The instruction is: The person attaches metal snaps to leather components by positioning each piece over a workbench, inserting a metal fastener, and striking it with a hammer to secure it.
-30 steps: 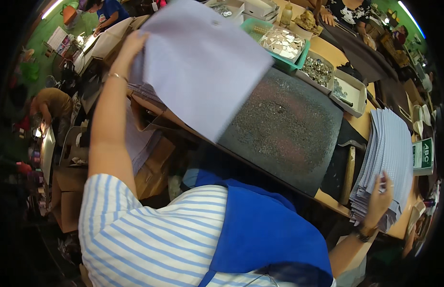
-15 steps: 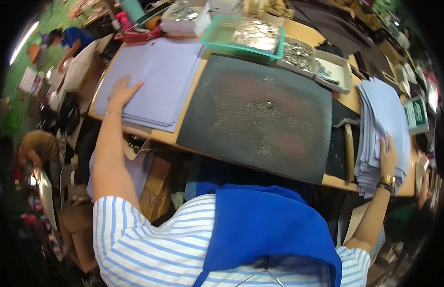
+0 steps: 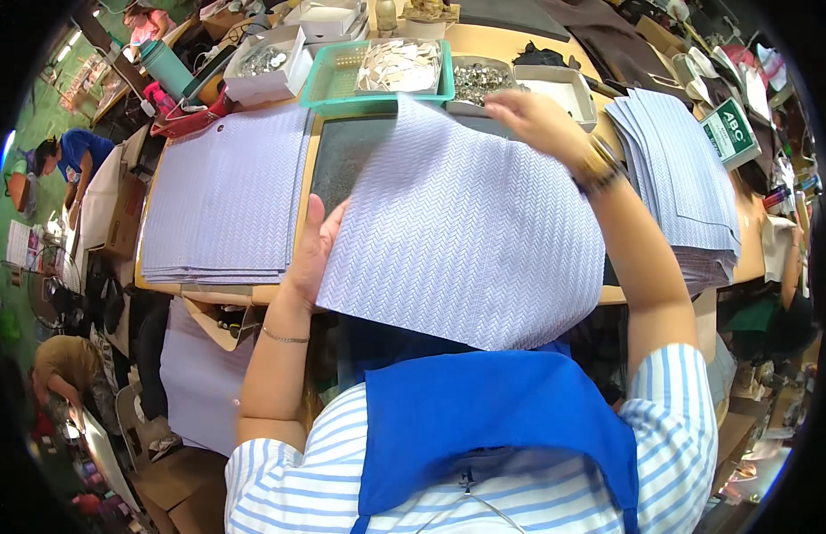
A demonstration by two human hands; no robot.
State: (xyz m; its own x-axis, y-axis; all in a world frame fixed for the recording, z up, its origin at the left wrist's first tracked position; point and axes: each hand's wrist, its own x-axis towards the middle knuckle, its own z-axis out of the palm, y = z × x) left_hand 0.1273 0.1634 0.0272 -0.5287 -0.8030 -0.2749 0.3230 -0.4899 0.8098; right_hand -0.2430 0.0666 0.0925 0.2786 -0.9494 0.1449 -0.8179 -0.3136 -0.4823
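Across the centre of the frame, a lilac sheet with an embossed herringbone weave [image 3: 466,240] is slanting over the worktable's near edge, bowing along its right side. A neat stack of similar sheets [image 3: 226,200] is lying at centre left, and a fanned stack [image 3: 684,169] is lying at upper right. A dark grey work board [image 3: 342,147] is showing beyond the held sheet's left edge.

The person's left hand [image 3: 315,249] is supporting that edge, thumb standing well apart and fingers running behind the sheet. The right hand [image 3: 545,129] is hovering above its upper edge at upper centre, fingers loosely bent and pointing left, near some small metal fittings [image 3: 477,82].

The step in hand appears to be positioning this one sheet over the board; the next move would call for an even hold on both sides, keeping the bow from creasing.

The sheet is hiding most of the board and the left fingertips. The right fingertips are blurring: one cannot tell whether they are pinching anything or touching the sheet. A dark spot [image 3: 220,128] on the left stack is too small to identify.
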